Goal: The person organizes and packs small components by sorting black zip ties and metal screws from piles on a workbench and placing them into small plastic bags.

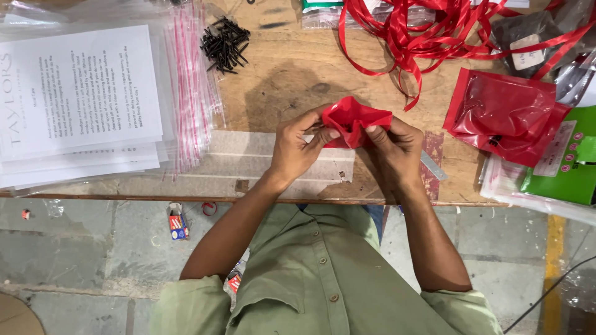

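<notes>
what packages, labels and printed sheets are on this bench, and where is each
Small red fabric pouch: bench centre, crumpled, pinched by left hand and right hand.
Stack of white printed paper sheets: far left, rectangular, black text.
Clear plastic bags with red stripes: beside the sheets.
Glossy red plastic packet: right, flat, rectangular.
Green box with pink dots: right edge.
White label on dark bag: top right.

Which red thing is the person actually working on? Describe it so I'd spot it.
On the wooden table, near its front edge, both hands meet. The small red pouch is pinched between the left hand and right hand; unlike the ribbon, it is crumpled cloth.
</notes>
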